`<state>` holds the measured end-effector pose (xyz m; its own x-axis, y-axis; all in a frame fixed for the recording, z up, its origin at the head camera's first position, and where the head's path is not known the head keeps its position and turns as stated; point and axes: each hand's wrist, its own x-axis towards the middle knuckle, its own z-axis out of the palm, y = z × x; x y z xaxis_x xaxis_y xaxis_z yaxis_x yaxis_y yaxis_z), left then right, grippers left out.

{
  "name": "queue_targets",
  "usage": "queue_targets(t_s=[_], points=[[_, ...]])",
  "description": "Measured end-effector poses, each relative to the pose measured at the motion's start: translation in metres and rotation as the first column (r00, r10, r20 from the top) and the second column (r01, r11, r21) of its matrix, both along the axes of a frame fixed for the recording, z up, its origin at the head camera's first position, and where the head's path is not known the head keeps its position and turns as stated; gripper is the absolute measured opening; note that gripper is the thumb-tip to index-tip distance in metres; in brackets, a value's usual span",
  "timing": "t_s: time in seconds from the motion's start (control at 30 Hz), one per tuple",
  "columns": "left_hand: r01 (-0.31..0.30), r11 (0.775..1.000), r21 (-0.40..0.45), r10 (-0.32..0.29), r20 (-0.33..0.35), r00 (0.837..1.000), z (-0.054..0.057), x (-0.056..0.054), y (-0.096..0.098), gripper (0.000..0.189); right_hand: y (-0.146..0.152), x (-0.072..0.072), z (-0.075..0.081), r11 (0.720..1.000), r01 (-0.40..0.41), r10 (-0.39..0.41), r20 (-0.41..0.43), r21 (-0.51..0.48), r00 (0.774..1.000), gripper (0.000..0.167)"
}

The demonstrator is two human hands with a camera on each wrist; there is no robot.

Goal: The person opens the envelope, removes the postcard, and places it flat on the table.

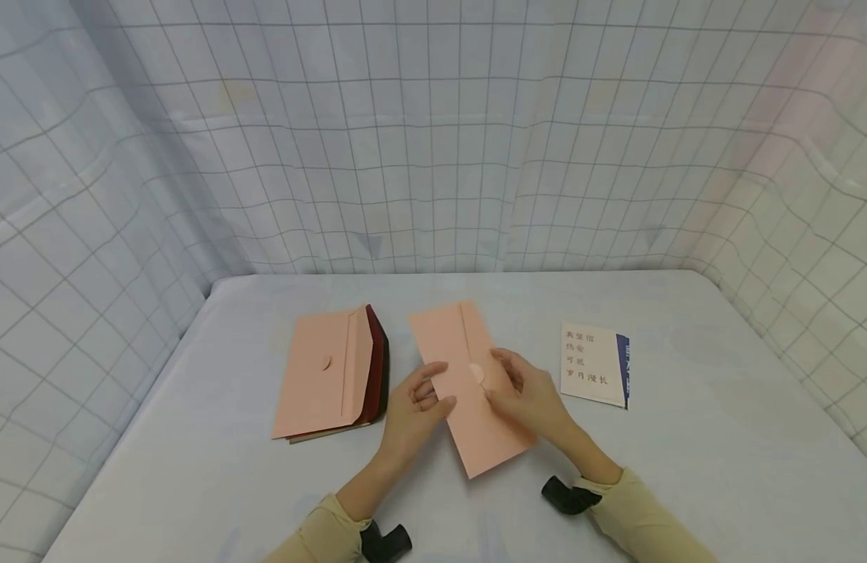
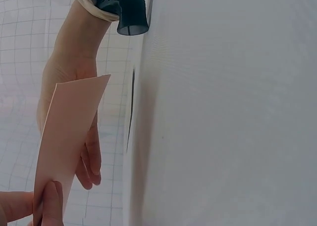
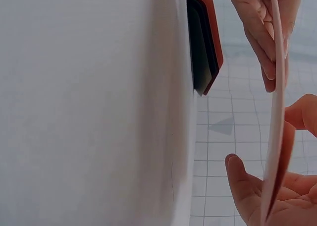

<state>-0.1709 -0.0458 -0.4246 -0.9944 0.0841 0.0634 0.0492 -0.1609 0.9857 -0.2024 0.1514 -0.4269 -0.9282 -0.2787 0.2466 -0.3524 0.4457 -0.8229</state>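
A pink envelope (image 1: pixel 468 391) is raised above the table, tilted, its flap side up with a rounded tab near the middle. My left hand (image 1: pixel 413 410) pinches its left edge between thumb and fingers; the left wrist view shows this thumb and fingertip on the envelope (image 2: pixel 69 122). On the other long edge, my right hand (image 1: pixel 528 391) grips the envelope by the flap, its thumb close to the tab. In the right wrist view, the right hand (image 3: pixel 292 206) has fingers on both sides of the envelope (image 3: pixel 278 97), and the flap edge stands slightly apart from the body.
Left of the hands lies a stack of envelopes (image 1: pixel 320 371), pink on top with dark red and black ones beneath. At the right lie cards (image 1: pixel 589 363), a cream one with printed characters over a blue one. A white table (image 1: pixel 194 469) has grid-patterned curtains (image 1: pixel 433 156) around it.
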Motion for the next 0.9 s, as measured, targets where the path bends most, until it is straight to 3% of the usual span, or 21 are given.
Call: queue_targets(t_s=[0.3,0.5,0.7,0.9], points=[[0.016,1.0,-0.017,-0.016,-0.01,1.0,0.0,-0.001,0.0,0.051,0.003,0.0,0.003,0.998,0.022,-0.016,-0.12,0.055,0.993,0.065],[0.034,0.999,-0.013,-0.034,0.006,0.999,0.001,-0.001,-0.001,0.051,0.007,-0.001,0.005,0.992,-0.061,0.076,-0.138,0.109,0.988,0.07],[0.031,0.999,-0.04,-0.032,-0.011,0.999,0.003,-0.001,-0.003,0.05,0.01,-0.003,0.007,0.985,-0.144,0.155,-0.119,0.092,0.981,0.068],[0.004,0.999,-0.05,-0.004,-0.009,1.0,0.005,-0.003,-0.009,0.05,0.017,-0.006,0.012,0.997,-0.067,0.071,-0.11,0.041,0.991,0.056]])
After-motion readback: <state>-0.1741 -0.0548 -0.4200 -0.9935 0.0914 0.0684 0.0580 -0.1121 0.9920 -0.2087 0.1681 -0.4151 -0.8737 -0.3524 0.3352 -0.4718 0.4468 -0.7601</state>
